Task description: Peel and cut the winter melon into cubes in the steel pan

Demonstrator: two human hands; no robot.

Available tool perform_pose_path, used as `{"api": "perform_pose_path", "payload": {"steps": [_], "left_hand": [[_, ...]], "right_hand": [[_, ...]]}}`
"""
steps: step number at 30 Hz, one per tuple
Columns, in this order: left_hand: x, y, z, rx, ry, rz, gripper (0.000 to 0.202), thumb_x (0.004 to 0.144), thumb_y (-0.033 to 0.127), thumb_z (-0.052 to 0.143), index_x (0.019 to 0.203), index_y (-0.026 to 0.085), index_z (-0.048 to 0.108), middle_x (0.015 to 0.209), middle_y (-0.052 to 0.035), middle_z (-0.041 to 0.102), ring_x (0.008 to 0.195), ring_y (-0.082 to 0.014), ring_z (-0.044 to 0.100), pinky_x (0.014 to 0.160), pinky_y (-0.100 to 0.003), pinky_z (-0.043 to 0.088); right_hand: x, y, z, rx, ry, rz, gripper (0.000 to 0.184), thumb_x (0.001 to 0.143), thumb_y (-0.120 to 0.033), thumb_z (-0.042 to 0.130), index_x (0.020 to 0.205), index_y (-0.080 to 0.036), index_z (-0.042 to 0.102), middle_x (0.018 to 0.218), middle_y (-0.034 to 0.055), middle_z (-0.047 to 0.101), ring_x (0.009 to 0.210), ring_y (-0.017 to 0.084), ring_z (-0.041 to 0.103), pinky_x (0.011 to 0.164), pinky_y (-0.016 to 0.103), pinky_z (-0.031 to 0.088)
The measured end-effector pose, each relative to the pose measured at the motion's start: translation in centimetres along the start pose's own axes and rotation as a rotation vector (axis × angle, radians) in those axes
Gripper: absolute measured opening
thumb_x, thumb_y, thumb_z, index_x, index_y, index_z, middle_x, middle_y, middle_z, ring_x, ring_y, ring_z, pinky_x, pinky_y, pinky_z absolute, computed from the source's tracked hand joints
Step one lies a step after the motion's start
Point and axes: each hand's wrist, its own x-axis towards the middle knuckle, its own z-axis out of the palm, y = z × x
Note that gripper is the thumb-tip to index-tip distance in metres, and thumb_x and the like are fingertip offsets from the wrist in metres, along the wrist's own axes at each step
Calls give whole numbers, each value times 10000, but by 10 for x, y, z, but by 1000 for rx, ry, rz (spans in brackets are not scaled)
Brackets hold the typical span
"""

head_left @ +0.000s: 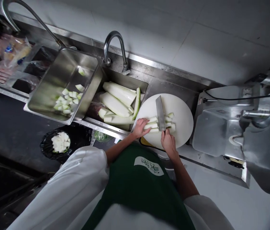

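Note:
My right hand (168, 142) is closed round the handle of a cleaver (160, 111). Its broad blade lies across several pale gourd strips (151, 126) on a round white cutting board (181, 110). My left hand (140, 127) grips the strips at their left ends, with its fingers bent over them, apart from the blade. Right of the blade are shorter gourd pieces (170, 123) with light green edges. Large peeled gourd lengths (117, 100) lie in the sink left of the board, and a greener slice (137, 103) leans at the sink's right side.
A deep steel pan (53, 78) holding cut gourd chunks (66, 101) sits left of the sink. A curved faucet (116, 35) rises behind. A black-lined bin (45, 143) with white scraps stands below. A steel slicing machine (221, 127) occupies the right side.

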Motion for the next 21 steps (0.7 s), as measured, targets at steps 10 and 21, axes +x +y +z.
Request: {"api": "perform_pose_path", "payload": {"steps": [10, 21], "left_hand": [[-6, -1, 12, -24, 86, -44, 270, 966, 411, 619, 1120, 193, 661, 1175, -130, 673, 1172, -277, 601, 1044, -512, 498], [-6, -9, 28, -56, 91, -21, 261, 981, 396, 586, 1105, 185, 678, 1103, -131, 681, 1081, -265, 627, 961, -479, 529]], "right_hand": [[-33, -22, -1, -41, -13, -33, 284, 1123, -289, 363, 1083, -125, 590, 858, 131, 750, 772, 219, 715, 629, 297, 331], [-10, -26, 14, -17, -123, -17, 302, 1120, -288, 345, 1175, -100, 574, 895, 153, 735, 821, 249, 716, 663, 305, 384]]}}
